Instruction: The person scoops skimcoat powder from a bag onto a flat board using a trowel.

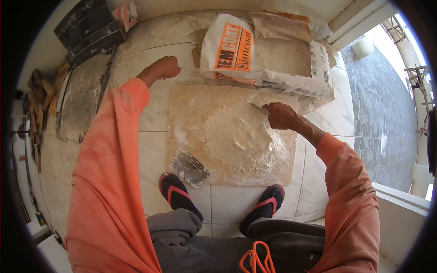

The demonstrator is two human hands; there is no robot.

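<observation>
My right hand [281, 115] grips a thin metal blade, a trowel or scraper [258, 108], at the far edge of a heap of white powder [241, 134]. The heap lies on a flat board [182, 109] on the tiled floor. My left hand [165, 67] is a closed fist stretched out beyond the board's left corner, holding nothing that I can see. A flat steel trowel [190, 169] lies on the board's near left corner, by my left foot. An opened white sack printed in orange [264, 52] lies behind the board, powder showing inside.
Dusty dark boards and tools [86, 27] are stacked at the far left along the wall. My feet in black and red sandals [177, 193] stand at the board's near edge. A low parapet [400, 200] runs along the right, with paved ground below.
</observation>
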